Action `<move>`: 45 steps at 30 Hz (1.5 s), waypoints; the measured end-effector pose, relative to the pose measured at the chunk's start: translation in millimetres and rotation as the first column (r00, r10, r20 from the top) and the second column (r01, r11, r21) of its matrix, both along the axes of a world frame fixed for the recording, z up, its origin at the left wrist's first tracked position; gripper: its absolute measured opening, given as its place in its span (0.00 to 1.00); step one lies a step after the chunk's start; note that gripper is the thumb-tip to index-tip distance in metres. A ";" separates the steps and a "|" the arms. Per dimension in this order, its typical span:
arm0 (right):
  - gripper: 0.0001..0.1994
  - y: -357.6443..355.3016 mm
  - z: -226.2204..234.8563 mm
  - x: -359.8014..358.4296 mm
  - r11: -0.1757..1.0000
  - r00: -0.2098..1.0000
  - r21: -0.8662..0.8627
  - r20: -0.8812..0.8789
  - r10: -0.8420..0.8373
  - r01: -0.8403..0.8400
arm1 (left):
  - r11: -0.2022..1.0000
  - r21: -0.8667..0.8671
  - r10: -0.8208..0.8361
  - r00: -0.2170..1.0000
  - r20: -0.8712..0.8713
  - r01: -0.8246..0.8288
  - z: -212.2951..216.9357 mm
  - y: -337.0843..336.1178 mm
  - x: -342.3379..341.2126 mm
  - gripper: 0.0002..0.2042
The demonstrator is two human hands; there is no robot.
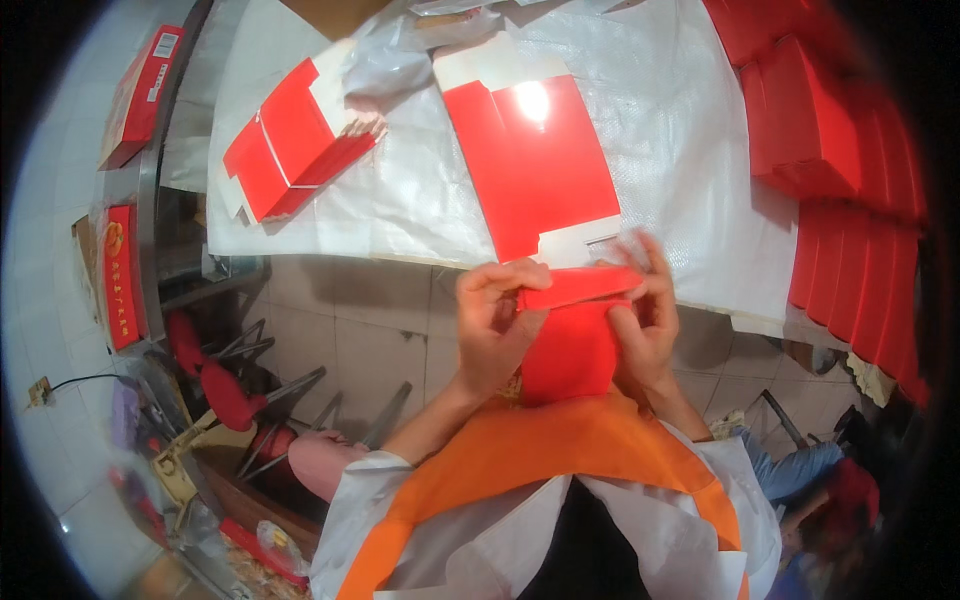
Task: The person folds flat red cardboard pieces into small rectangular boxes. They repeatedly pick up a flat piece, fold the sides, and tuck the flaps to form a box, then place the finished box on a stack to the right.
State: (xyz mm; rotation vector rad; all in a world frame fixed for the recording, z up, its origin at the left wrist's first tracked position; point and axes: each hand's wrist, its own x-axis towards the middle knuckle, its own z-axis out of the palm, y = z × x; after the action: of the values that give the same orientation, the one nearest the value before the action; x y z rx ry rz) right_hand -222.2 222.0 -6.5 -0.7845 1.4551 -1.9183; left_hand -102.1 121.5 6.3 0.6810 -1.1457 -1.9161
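Close to my body I hold a red cardboard box (570, 355), its upper end flap folded over. My left hand (495, 325) grips the left corner of that end, thumb on the front and fingers over the top edge. Around the right corner my right hand (648, 318) is closed, its thumb against the front; its raised fingers are slightly blurred. Just beyond my hands, a flat red box blank (540, 160) with white end flaps lies on the white-covered table (670, 190). The inside of the held box is hidden.
A strapped bundle of red blanks (290, 145) lies at the table's left, beside a clear plastic bag (395, 60). Stacked red boxes (810, 130) line the right side. Red stools (230, 395) stand on the floor at left. Another person's jeans (790, 465) show at lower right.
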 end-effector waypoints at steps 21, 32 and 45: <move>0.04 -12.7 16.0 -12.2 0.971 0.984 0.164 -0.016 0.178 -0.173 | 0.884 -0.384 -0.146 0.938 0.313 0.266 2.9 -22.3 4.4 0.04; 0.06 6.5 17.8 -34.9 0.909 0.802 0.260 -0.434 0.410 -0.325 | 0.777 -0.552 -0.117 0.931 0.344 0.302 -6.2 -13.8 16.1 0.06; 0.18 13.3 70.0 -99.6 0.577 0.772 0.641 0.039 0.634 -0.506 | 0.805 -0.455 -0.248 0.913 0.323 0.380 15.9 -17.6 -28.3 0.11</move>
State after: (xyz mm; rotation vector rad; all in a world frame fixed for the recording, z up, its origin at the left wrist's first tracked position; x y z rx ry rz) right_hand -321.9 235.2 63.6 -0.9748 1.5545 -0.7896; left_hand -130.4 103.9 22.2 0.4556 -1.9463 -1.6914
